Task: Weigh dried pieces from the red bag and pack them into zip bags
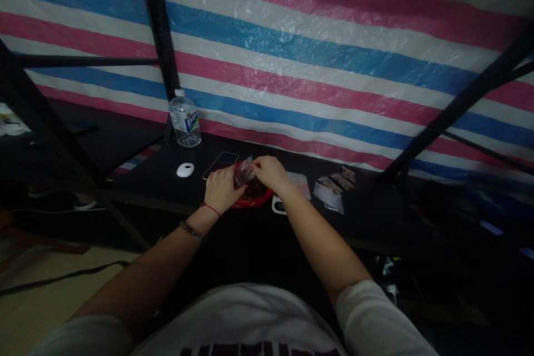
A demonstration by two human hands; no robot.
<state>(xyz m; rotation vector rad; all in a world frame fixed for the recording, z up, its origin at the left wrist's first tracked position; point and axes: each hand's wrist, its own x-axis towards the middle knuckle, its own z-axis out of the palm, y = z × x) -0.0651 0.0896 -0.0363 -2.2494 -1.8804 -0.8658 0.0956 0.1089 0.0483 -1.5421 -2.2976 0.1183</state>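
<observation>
A small clear plastic bag [243,173] is between my hands, above an opened red bag [262,199] of dark, grainy pieces. My left hand [221,189] is closed around the clear bag's left side, thumb towards the red bag. At the clear bag's upper right edge, the fingers of my right hand [270,171] are pinched together on the plastic. Beside the red bag, partly under my right forearm, lies a white kitchen scale [302,182] with a pale top. Whether anything is inside the clear bag is hard to tell.
Several small clear packets [329,194], some with brownish pieces, lie right of the scale on the black table [167,192]. Behind my left hand is a phone [221,161]. A white rounded object [185,169] and a plastic bottle [184,122] stand further left. Black metal posts [161,39] frame the table.
</observation>
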